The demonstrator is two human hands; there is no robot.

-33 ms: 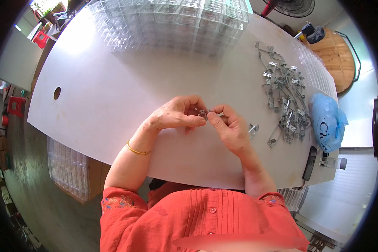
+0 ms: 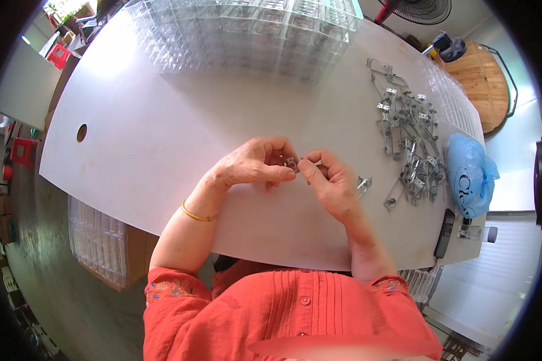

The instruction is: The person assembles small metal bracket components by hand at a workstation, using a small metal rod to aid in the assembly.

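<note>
The white table (image 2: 162, 138) was the landmark. At its far edge stood stacked clear plastic trays (image 2: 247, 30); toward its right end lay a heap of metal clips (image 2: 409, 138), with a blue bag (image 2: 470, 174) beyond them. Above the table's near edge, the left hand (image 2: 250, 165) and right hand (image 2: 331, 183) met, fingertips of both pinched shut on one small metal clip (image 2: 292, 163). It looked grey, shiny and bent, mostly hidden by fingers. Held so lightly, it could probably have slipped and dropped onto the table, or nicked a fingertip.

A small assembly workshop: white worktable (image 2: 162, 138), stacked clear plastic trays (image 2: 253, 30), heaped metal clips (image 2: 409, 138).
</note>
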